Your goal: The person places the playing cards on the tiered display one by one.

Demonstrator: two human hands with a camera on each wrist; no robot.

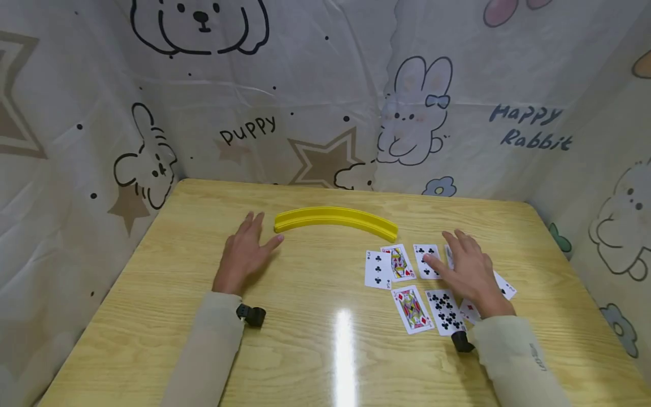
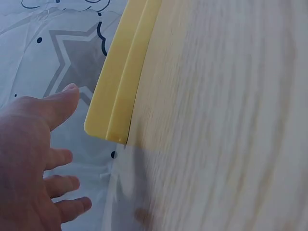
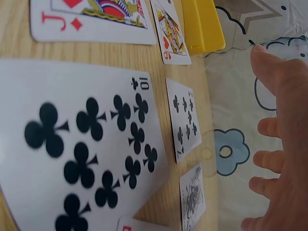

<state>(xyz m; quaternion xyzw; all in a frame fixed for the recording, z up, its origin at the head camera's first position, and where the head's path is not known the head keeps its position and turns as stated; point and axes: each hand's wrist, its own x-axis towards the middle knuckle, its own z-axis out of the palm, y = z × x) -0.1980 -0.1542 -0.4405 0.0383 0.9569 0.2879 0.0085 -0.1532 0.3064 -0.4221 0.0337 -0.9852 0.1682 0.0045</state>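
My left hand (image 1: 245,252) hovers above the table just left of a curved yellow card holder (image 1: 335,216), fingers spread and nothing in them. In the left wrist view, the thumb points toward the near end of the holder (image 2: 115,96) without gripping it. My right hand (image 1: 470,271) is held over several face-up playing cards, its fingers extended and holding nothing. Among them lie a jack of diamonds (image 1: 412,309), a ten of clubs (image 3: 91,139) and a seven of clubs (image 3: 184,118). The right hand and forearm partly hide the cards farther right.
A clubs card (image 1: 378,269) overlaps a red face card (image 1: 399,263) near the holder's right end. The wooden table (image 1: 305,294) meets a printed cloth backdrop (image 1: 315,85) along its back and sides. Each wrist carries a small black camera (image 1: 252,315).
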